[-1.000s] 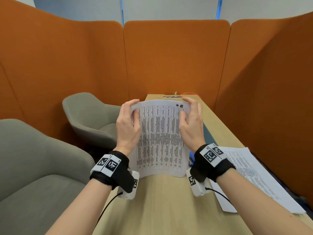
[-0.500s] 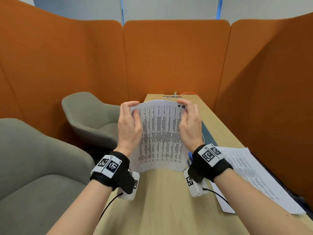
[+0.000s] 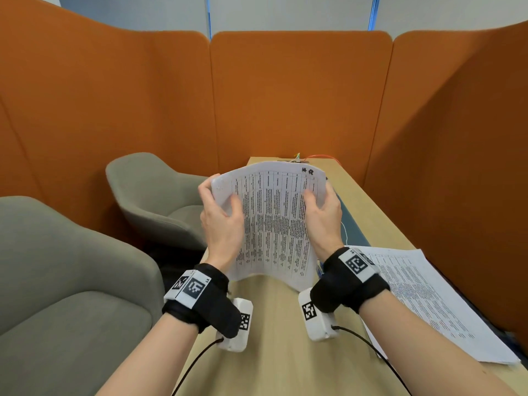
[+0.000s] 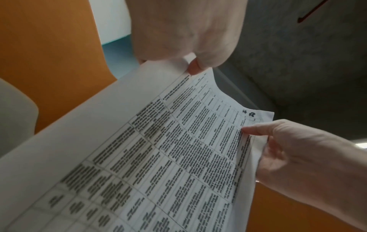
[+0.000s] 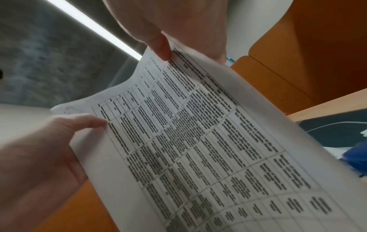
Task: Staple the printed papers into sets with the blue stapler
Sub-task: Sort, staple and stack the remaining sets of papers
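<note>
White sheets: the printed papers [image 3: 274,224] are standing upright between both hands, their lower edge bowing down to touch the counter [image 3: 274,338], the printed table facing the person.
Left grip: the left hand [image 3: 221,221] is pinching the left edge of the printed papers, thumb on the front and fingers curling behind.
Right grip: the right hand [image 3: 324,215] is pinching the right edge of the printed papers, thumb lying on the print and fingers wrapping behind.
Top corner: a black handwritten mark [image 4: 249,113] is sitting at the far right corner of the sheet.
Blue stapler: only a blurred blue shape [image 5: 355,158] is showing at the right edge of the right wrist view, low beside the held sheets; from the head view the papers and the right wrist are hiding nearly all of it.
Loose stack: more printed sheets [image 3: 423,298] are lying flat on the near right of the counter, well apart from the held set.
Dark mat: a dark grey-blue pad [image 3: 353,227] is lying on the counter behind the right hand, with a thin white cord [image 3: 345,230] curling over it.
Far end: small wires [image 3: 298,158] are lying at the far edge of the counter.
Surroundings: orange padded screens [image 3: 300,95] are enclosing the counter on the far and right sides; two grey armchairs [image 3: 160,201] are standing on the left.
</note>
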